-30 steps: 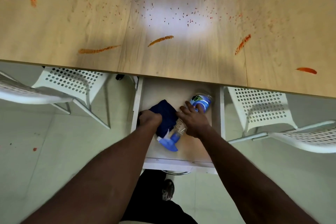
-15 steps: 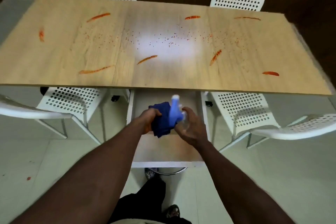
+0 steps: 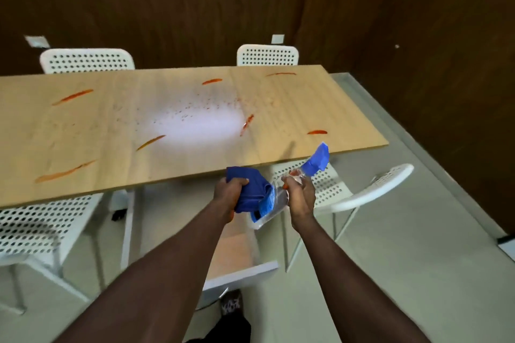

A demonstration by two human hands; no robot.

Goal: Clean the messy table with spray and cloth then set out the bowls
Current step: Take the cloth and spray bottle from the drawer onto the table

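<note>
The long wooden table (image 3: 292, 108) carries several orange-red smears and a scatter of small specks around its middle. My left hand (image 3: 230, 193) grips a bunched dark blue cloth (image 3: 248, 189) just below the table's near edge. My right hand (image 3: 299, 195) holds a clear spray bottle (image 3: 274, 200) by its neck. Its blue trigger head (image 3: 317, 161) points up and to the right, over the table's near right corner. No bowls are in view.
White perforated chairs stand at the far side (image 3: 86, 60) (image 3: 267, 54), at the near left (image 3: 30, 228) and at the near right (image 3: 370, 189). An open white drawer (image 3: 242, 270) juts out under the table in front of me. Dark wood walls lie behind.
Both hands lifted the cloth and the spray bottle out of the drawer to table-edge height. The bottle's head swung up and right. My view tilted up towards the wall.
</note>
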